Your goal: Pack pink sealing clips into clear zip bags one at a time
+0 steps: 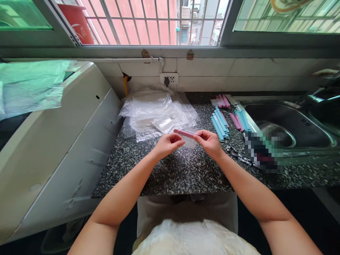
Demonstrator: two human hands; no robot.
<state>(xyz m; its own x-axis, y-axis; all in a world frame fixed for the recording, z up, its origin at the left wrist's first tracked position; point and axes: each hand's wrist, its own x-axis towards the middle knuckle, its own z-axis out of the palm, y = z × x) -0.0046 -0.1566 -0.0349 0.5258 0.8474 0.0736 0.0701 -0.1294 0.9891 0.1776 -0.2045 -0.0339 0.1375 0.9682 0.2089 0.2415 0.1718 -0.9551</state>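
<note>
My left hand (168,143) and my right hand (209,141) are raised over the speckled granite counter (180,170), fingers pinched together. Between them they hold a pink sealing clip (184,132) lying roughly level, with a small clear plastic bag (190,141) hanging from it. The left hand grips the clip's left part and the bag's edge. The right hand pinches the clip's right end.
A heap of clear plastic bags (156,113) lies behind the hands. Several blue clips (220,124) and pink clips (223,101) lie to the right, beside a steel sink (287,124). A white appliance (53,141) stands to the left. A blurred-out object (262,152) rests at the sink's front.
</note>
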